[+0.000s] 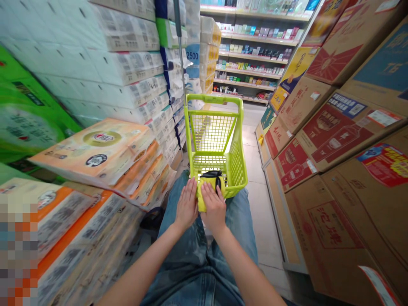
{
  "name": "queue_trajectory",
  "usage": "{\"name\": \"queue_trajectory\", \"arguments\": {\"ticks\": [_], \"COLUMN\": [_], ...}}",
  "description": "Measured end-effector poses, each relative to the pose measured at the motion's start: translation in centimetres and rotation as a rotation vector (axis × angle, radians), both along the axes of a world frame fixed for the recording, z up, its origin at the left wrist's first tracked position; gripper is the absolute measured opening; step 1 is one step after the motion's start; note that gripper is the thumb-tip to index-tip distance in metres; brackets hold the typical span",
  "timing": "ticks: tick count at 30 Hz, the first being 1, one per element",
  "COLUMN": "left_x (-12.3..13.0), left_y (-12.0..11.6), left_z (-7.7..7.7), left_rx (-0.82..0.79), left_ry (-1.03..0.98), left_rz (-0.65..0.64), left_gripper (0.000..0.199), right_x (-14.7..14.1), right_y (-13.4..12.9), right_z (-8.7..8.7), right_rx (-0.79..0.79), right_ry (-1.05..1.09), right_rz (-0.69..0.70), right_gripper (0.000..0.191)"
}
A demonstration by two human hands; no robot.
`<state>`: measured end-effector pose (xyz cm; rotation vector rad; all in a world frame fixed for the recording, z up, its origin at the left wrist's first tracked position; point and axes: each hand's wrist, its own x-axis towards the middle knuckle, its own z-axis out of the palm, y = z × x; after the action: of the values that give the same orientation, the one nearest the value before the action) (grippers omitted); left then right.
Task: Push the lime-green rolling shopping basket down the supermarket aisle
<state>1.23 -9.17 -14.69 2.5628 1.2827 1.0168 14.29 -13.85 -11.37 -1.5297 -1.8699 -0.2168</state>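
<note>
A small yellow bundle (202, 203) with a black strap-like part (211, 174) is at the near edge of a lime-green shopping basket cart (240, 148). It looks like soft folded fabric; its exact kind is unclear. My right hand (214, 208) lies over the bundle, fingers curved across its top and gripping it. Against the bundle's left side rests my left hand (187, 204), its fingers stretched out straight. The cart stands between my denim-covered knees (245, 221), its grid floor partly hidden by the bundle and hands.
Packs of paper tissue (95, 144) are stacked close on the left, with some jutting out at knee height. Cardboard cartons (344, 127) line the right side. A grey pole (181, 55) rises at the cart's left. Shelves of small boxed goods (251, 55) stand ahead, beyond the tiled floor (258, 170).
</note>
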Motion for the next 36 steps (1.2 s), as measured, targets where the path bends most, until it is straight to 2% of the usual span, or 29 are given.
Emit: {"name": "queue_trajectory", "arguments": {"ticks": [2,4,8,11,14,16,18,23,26,28,31,34,36], "left_x": [-0.2,-0.2,0.2,0.4,0.5,0.6,0.5,0.1,-0.2,-0.1,0.2,0.4,0.5], "left_y": [0.0,0.0,-0.1,-0.1,-0.2,-0.2,-0.2,0.0,0.0,0.0,-0.1,-0.1,0.0], "left_z": [0.0,0.1,0.3,0.4,0.4,0.4,0.3,0.0,-0.1,0.1,0.2,0.2,0.1], "left_rx": [-0.003,0.005,0.020,0.022,0.020,0.016,0.015,0.006,0.003,0.006,0.023,0.037,0.039], "left_ry": [0.011,0.015,0.012,0.010,0.006,-0.001,-0.006,0.004,0.009,0.011,0.009,0.009,0.005], "left_rz": [-0.009,-0.003,0.019,0.020,0.021,0.024,0.027,0.006,-0.005,0.001,0.014,0.019,0.022], "left_gripper": [0.069,0.070,0.073,0.075,0.076,0.076,0.076,0.072,0.071,0.072,0.074,0.076,0.077], "right_x": [-1.3,-0.7,5.2,10.2,12.1,10.9,8.0,-0.4,-1.3,0.5,5.7,11.0,12.9], "right_y": [0.4,0.2,-1.6,-3.0,-3.4,-3.1,-2.6,-0.5,-0.1,-0.5,-2.0,-3.1,-3.4], "right_z": [0.2,0.2,-0.2,-0.6,-0.9,-1.0,-0.9,-0.3,-0.1,-0.2,-0.5,-0.8,-0.9], "right_rx": [-0.018,-0.018,0.012,0.049,0.079,0.088,0.071,0.011,0.006,0.009,0.043,0.089,0.102], "right_ry": [-0.010,-0.046,-0.132,-0.132,-0.089,-0.040,-0.003,0.016,0.000,-0.052,-0.110,-0.089,-0.063], "right_rz": [0.030,0.073,0.119,0.036,-0.063,-0.135,-0.152,0.001,0.043,0.098,0.125,-0.033,-0.142], "right_gripper": [0.066,0.066,0.070,0.074,0.075,0.076,0.076,0.068,0.069,0.071,0.074,0.073,0.071]}}
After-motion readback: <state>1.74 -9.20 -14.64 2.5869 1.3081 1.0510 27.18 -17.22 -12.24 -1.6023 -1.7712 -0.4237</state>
